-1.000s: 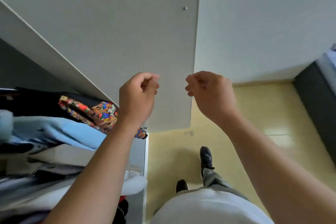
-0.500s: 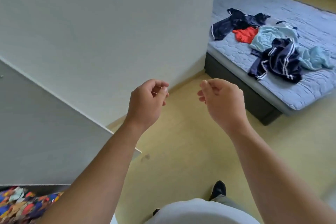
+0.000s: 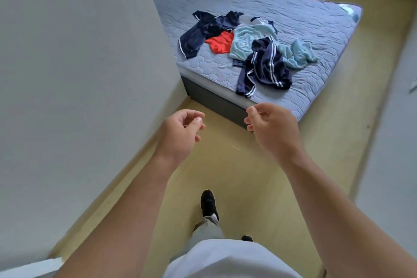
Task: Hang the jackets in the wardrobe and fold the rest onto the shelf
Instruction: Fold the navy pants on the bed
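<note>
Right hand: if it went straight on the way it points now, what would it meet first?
The way looks free up to the bed. The right hand points along its forearm at the bed's near edge, so it would likely meet that first, by the navy striped jacket. Depth is uncertain.

the bed wore a matt quilted cloth cover. soft cloth clothes lay crumpled at its six o'clock side. the floor looked smooth, faintly glossy; the wall matt.
</note>
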